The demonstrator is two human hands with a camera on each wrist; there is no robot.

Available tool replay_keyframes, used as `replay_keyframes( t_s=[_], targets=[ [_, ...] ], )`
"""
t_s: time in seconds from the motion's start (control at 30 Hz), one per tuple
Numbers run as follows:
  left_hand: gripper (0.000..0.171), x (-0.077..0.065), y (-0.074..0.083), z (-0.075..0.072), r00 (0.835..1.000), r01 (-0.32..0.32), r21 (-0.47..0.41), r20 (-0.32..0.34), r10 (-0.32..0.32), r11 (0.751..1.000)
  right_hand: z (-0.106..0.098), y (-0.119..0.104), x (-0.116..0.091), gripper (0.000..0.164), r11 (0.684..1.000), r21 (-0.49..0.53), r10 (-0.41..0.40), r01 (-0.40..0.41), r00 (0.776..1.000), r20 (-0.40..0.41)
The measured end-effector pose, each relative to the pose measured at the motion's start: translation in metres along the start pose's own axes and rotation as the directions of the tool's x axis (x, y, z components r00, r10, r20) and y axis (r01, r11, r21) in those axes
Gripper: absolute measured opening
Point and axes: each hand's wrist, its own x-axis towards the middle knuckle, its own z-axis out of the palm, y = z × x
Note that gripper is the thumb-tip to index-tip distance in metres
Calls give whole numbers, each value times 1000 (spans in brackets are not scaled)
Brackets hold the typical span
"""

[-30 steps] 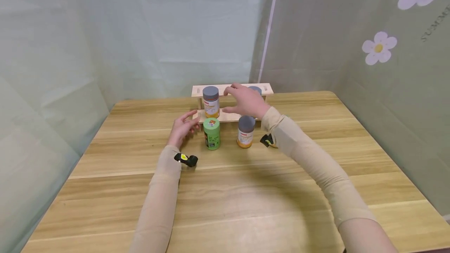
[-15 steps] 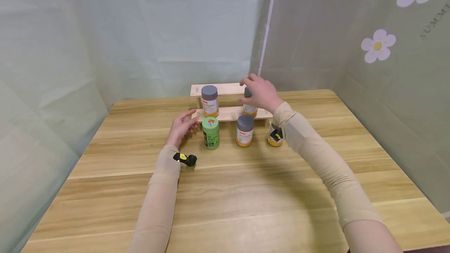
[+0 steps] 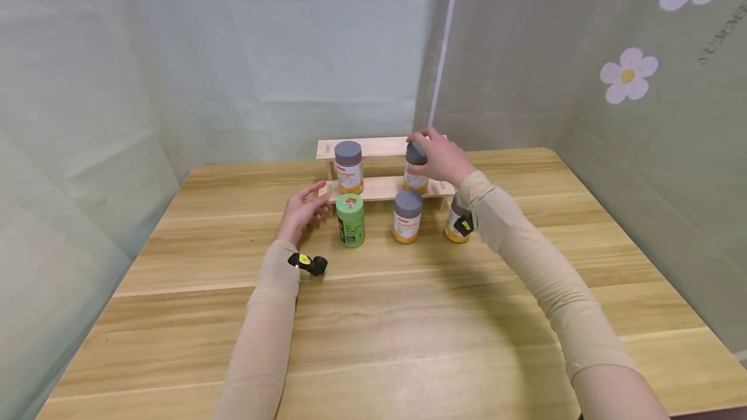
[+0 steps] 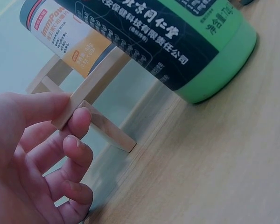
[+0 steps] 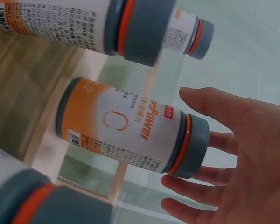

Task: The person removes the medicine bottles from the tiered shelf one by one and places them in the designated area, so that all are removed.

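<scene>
A two-tier wooden shelf (image 3: 380,188) stands at the back of the table. My left hand (image 3: 300,214) pinches the left end of its lower board, thumb above and index finger below, as the left wrist view shows. On that board's right side stands a grey-capped supplement bottle (image 3: 415,183) with a white and orange label. My right hand (image 3: 441,159) reaches around its cap from above. In the right wrist view, the thumb is apart from the bottle and the fingers spread behind the cap (image 5: 196,147). A matching bottle (image 3: 349,175) stands upright on the board's left side.
A green jar (image 3: 351,222) stands on the table before the shelf's left side. Another grey-capped bottle (image 3: 406,220) stands in front of the middle right. One more bottle (image 3: 456,228) is partly hidden by the right wrist camera (image 3: 463,224). A pale curtain (image 3: 327,50) hangs behind.
My right hand has moved right from the middle of the shelf, then lowered around the cap of the right shelf bottle. My left hand and the bottles have stayed in place.
</scene>
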Motion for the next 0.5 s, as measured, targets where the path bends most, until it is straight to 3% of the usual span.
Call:
replay_keyframes(
  t_s=[0.2,0.5],
  targets=[
    [52,-1,-4,0,1000,10,15,-3,-10,1000,10,2,0,57,999,12,-48,48,999,17],
    [51,-1,-2,2,1000,-15,21,-11,15,1000,13,6,-1,51,996,10,-88,88,995,-42]
  ],
)
